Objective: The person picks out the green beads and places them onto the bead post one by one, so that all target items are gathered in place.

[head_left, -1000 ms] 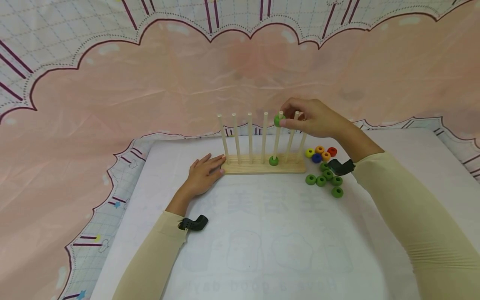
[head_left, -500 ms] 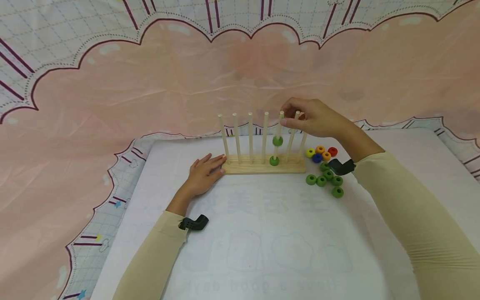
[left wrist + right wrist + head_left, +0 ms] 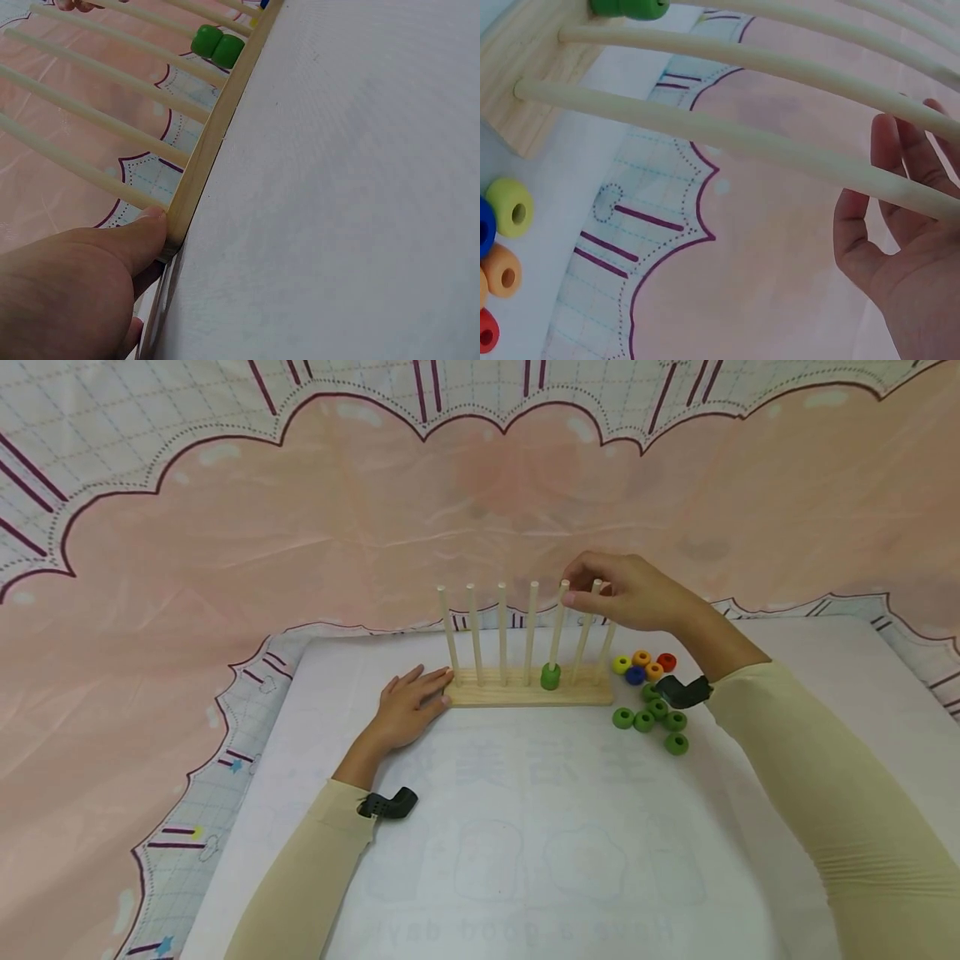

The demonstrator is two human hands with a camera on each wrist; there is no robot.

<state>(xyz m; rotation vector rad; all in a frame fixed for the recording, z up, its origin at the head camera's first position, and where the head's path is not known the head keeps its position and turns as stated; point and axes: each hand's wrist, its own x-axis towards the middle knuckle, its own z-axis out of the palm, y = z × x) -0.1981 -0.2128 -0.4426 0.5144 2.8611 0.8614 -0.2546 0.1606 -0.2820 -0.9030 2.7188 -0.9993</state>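
A wooden peg stand (image 3: pixel 495 693) with several upright rods stands at the back of the white table. Two green beads (image 3: pixel 551 677) sit stacked at the foot of one rod right of the middle. At that rod's top is my right hand (image 3: pixel 622 593), thumb and fingers loosely bent and no bead in them; in the right wrist view the fingertips are spread apart behind the nearest rod. My left hand (image 3: pixel 408 710) lies at the stand's left end, fingers mostly straight. In the left wrist view its thumb (image 3: pixel 142 236) touches the base's end.
Loose green beads (image 3: pixel 643 721) lie right of the stand, below the right forearm. Beside them sit a yellow bead (image 3: pixel 622 664), a blue bead (image 3: pixel 634 675), orange beads (image 3: pixel 641 657) and a red bead (image 3: pixel 666 662). A patterned pink cloth (image 3: pixel 480 518) hangs behind.
The right hand has let go of a green bead near the rod's top. That bead has slid down the rod onto the lower green bead. The left hand stays put.
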